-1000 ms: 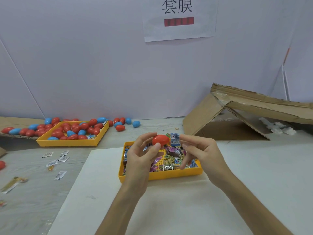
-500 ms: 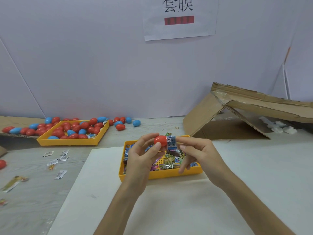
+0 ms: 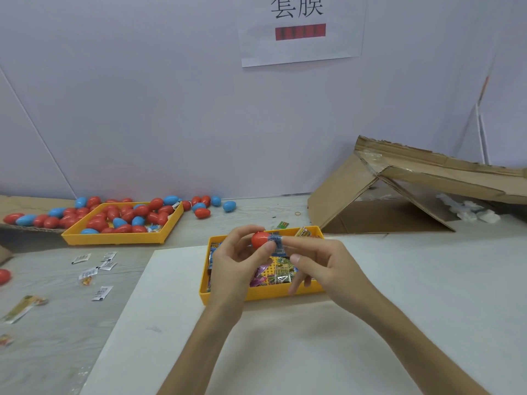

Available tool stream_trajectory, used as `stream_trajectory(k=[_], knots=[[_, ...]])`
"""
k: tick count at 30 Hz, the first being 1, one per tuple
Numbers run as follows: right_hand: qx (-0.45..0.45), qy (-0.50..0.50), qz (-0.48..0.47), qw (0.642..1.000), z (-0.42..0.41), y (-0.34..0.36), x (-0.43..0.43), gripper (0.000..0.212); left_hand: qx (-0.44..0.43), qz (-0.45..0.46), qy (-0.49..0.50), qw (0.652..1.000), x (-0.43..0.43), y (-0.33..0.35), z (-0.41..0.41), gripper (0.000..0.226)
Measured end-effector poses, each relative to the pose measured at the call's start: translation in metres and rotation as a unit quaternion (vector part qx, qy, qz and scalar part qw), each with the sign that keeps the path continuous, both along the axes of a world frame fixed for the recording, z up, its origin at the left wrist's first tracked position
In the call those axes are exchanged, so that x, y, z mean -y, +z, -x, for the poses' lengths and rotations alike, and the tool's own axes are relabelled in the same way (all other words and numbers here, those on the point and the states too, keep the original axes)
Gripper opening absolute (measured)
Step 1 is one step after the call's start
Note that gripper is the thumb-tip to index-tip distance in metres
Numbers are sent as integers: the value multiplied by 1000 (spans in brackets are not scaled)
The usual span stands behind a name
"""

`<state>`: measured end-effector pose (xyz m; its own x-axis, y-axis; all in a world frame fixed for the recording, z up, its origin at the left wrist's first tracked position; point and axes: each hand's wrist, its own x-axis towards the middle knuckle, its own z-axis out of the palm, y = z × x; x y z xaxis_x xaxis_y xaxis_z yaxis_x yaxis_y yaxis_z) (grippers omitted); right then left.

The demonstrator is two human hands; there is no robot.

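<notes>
Blue film sleeve (image 3: 276, 243) now over tip of red egg (image 3: 260, 240), was beside it; L hand (image 3: 236, 266) grip holds egg, R hand (image 3: 322, 263) pinches sleeve; sleeving begun.

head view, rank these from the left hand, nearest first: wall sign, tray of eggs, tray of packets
1. tray of packets: right below the left hand, centre.
2. tray of eggs: off to the left and further back.
3. wall sign: high up at the back, farthest.

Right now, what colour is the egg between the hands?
The egg is red, a blue wrapper at its right end; the head view shows it best.
</notes>
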<state>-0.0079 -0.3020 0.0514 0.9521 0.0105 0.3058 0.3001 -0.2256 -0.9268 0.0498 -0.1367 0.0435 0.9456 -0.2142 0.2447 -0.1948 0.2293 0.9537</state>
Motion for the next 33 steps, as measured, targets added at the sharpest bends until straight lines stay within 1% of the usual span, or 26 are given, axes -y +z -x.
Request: stream_trajectory(k=[2, 4, 7, 11, 13, 15, 18, 21, 23, 26, 30, 33], knots=[[8, 2, 4, 1000, -1, -1, 1, 40, -2, 7, 4, 1000, 0, -1, 0, 32], [14, -3, 17, 1000, -2, -3, 2, 37, -6, 11, 14, 1000, 1, -2, 0, 32], [41, -17, 26, 999, -1, -6, 0, 36, -26, 28, 29, 999, 1, -5, -2, 36], [130, -72, 51, 988, 3, -6, -4, 41, -72, 65, 25, 995, 2, -6, -3, 43], [198, -117, 69, 971, 4, -6, -4, 41, -99, 104, 30, 989, 1, -4, -3, 42], [239, -162, 64, 955, 4, -5, -1, 38, -118, 126, 32, 984, -2, -2, -6, 40], [235, -191, 54, 951, 3, -3, 1, 32, -120, 129, 22, 984, -4, -1, -6, 43], [205, -173, 89, 959, 1, -3, -1, 28, -100, 112, -4, 989, 2, -3, -2, 43], [194, -160, 103, 962, 0, -4, -2, 25, -87, 91, -18, 992, 5, -4, 1, 39], [197, -157, 113, 961, -1, -5, -1, 23, -68, 62, -26, 995, 7, -5, 5, 32], [199, -165, 113, 959, -3, -5, 1, 19, -48, 64, -40, 996, 8, -3, 6, 34], [206, -157, 105, 960, -3, -4, 2, 14, -27, 57, -37, 997, 10, -2, 8, 31]])
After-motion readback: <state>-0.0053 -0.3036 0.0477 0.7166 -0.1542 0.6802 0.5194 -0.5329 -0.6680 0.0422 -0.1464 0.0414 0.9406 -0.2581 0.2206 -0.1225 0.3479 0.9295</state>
